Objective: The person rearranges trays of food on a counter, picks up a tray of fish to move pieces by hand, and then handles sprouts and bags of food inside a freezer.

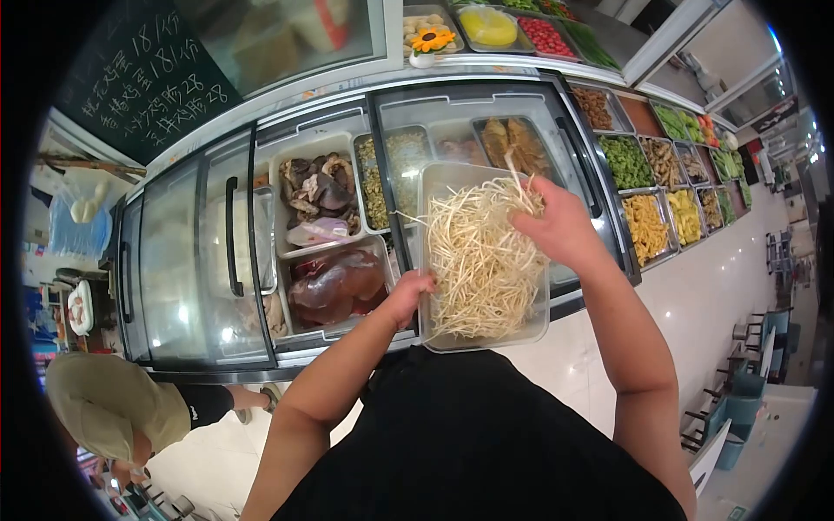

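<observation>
A clear plastic tub [530,337] full of pale bean sprouts [478,269] is held up in front of my body, over the front edge of a glass-lidded display case. My left hand [408,300] grips the tub's left wall, with the thumb over the rim. At the far right corner, my right hand [558,224] has its fingers closed around some of the sprouts. A few strands stick out past those fingers, and others hang over the tub's left rim.
Inside the case are a dark red piece of meat [339,286] and a tray of mixed meat pieces [323,195]. Trays of leafy greens [627,161] and yellow strips [645,227] stand to the right. A person [122,404] bends over at lower left. Chairs [747,395] stand far right.
</observation>
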Motion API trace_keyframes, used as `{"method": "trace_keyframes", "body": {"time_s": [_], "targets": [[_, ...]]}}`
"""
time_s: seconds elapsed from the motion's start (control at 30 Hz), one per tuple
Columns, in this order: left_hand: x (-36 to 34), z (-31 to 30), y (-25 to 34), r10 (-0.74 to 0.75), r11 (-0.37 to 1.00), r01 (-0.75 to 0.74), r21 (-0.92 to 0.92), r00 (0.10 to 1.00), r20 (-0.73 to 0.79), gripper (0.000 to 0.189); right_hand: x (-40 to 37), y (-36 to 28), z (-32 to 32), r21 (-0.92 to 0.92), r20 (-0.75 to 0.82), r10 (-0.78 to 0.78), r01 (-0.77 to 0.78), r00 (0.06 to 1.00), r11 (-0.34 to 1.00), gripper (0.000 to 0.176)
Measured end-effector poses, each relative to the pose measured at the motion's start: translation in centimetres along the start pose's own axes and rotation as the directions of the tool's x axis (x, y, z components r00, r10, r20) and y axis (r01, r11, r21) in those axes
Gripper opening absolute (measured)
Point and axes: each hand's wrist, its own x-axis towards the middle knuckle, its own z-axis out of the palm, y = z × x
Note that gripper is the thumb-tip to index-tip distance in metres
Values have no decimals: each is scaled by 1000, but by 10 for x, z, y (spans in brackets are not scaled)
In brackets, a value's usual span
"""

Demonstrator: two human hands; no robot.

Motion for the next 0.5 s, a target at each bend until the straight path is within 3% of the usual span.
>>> {"method": "trace_keyframes", "body": {"time_s": [0.23, 0.33, 0.4, 0.47, 0.5], "targets": [[13, 6, -3, 36, 997, -30, -76, 997, 70, 32, -18, -10, 5, -201, 31, 130, -121, 991, 972, 54], [11, 9, 2, 71, 995, -65, -73, 995, 74, 33, -19, -18, 0, -302, 77, 9, 15, 997, 953, 60], [11, 10, 0, 102, 993, -97, -67, 992, 71, 32, -8, -21, 15, -300, 60, -242, 249, 968, 921, 59], [15, 12, -6, 100, 992, -93, -86, 992, 78, 30, 8, -35, 48, -197, 96, -297, 310, 950, 930, 59], [16, 14, -9, 99, 990, -89, -108, 991, 85, 29, 15, -43, 68, -234, 84, -266, 278, 960, 932, 56]]}}
